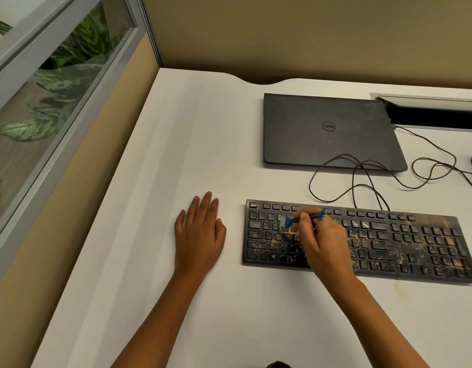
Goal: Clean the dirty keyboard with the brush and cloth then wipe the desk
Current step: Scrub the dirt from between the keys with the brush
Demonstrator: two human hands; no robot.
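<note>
A black keyboard (404, 243) lies on the white desk (203, 134), speckled with tan crumbs and dust over most keys. My right hand (323, 245) is closed around a small blue brush (306, 218), whose pale bristles touch the keys in the upper left part of the keyboard. My left hand (200, 235) rests flat on the desk just left of the keyboard, fingers apart, holding nothing. No cloth is in view.
A shut dark laptop (330, 131) lies behind the keyboard. The keyboard's thin black cable (362, 179) loops between them toward a cable slot (431, 112) at the back right. A glass partition (51, 96) runs along the left edge of the desk.
</note>
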